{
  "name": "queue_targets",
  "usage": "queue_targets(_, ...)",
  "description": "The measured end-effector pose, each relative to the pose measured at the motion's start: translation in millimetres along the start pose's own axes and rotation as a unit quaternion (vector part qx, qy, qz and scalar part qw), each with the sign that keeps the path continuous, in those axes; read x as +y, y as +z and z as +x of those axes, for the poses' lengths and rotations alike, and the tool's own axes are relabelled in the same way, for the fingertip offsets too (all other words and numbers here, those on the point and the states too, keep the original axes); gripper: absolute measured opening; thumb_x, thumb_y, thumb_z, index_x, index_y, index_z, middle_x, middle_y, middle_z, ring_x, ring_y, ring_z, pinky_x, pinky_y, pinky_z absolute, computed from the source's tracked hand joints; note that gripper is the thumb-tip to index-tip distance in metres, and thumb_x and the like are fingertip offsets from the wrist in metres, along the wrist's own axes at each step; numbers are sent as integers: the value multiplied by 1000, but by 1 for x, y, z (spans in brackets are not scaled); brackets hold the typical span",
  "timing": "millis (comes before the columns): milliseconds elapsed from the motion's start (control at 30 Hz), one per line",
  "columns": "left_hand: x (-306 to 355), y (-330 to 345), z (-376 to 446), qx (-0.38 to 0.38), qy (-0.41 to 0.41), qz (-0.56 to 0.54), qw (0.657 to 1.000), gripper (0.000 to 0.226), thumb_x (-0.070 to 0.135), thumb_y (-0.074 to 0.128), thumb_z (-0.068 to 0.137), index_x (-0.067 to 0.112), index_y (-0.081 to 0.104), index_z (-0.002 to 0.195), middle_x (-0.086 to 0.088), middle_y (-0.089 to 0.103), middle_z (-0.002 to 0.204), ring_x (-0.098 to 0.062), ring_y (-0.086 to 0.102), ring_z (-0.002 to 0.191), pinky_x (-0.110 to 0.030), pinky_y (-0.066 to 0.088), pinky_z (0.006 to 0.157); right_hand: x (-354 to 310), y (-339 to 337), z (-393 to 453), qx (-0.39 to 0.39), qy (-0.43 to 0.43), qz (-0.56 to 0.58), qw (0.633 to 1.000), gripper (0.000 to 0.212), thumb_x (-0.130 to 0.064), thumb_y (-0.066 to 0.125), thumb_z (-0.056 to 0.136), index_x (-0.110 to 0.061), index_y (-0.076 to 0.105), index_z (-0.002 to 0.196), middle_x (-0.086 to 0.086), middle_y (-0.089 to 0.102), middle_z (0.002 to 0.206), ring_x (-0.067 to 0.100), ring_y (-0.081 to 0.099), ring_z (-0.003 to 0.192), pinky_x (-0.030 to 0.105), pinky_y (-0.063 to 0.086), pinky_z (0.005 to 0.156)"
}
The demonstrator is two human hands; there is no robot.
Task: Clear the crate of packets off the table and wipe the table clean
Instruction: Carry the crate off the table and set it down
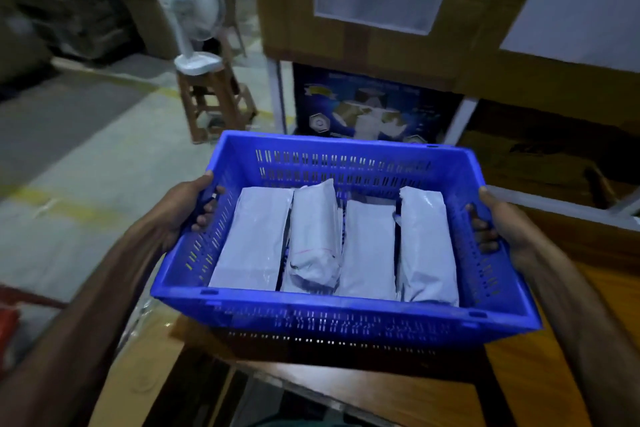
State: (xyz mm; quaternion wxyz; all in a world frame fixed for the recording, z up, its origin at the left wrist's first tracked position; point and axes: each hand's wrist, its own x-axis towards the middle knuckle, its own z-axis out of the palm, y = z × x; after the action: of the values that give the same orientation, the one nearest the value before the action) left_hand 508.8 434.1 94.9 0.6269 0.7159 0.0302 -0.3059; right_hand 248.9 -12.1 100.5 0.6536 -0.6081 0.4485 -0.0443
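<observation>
A blue slotted plastic crate (346,305) fills the middle of the head view, lifted above the brown wooden table (519,367). Several white plastic packets (252,239) lie side by side inside it. My left hand (187,204) grips the crate's left wall, fingers curled in through its handle slot. My right hand (498,218) grips the right wall the same way, fingers showing inside the crate. The crate's near wall hides part of the tabletop below.
A white table fan (190,10) stands on a wooden stool (214,104) on the grey floor at the back left. Large cardboard boxes (346,38) are stacked behind the crate, above a dark blue printed box (374,107). Something red (7,326) shows at the left edge.
</observation>
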Motion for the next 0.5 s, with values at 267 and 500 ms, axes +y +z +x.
queue_targets(267, -44, -119, -104, 168, 8, -78, 983, 40, 48, 37, 111, 15, 57, 97, 1, 34, 62, -10, 29, 34, -17, 22, 34, -40, 139, 19, -189, -14, -72, 979, 45, -61, 43, 105, -21, 50, 86, -7, 32, 56, 4, 24, 35, 18, 22, 30)
queue_targets(500, -109, -169, -232, 319, 7, -182, 930, 42, 49, 36, 110, 16, 56, 93, 3, 38, 56, -7, 31, 32, -13, 23, 32, -67, 290, 6, -358, -34, -175, 917, 45, -59, 38, 107, -21, 46, 84, -9, 33, 46, 2, 23, 30, 14, 20, 29)
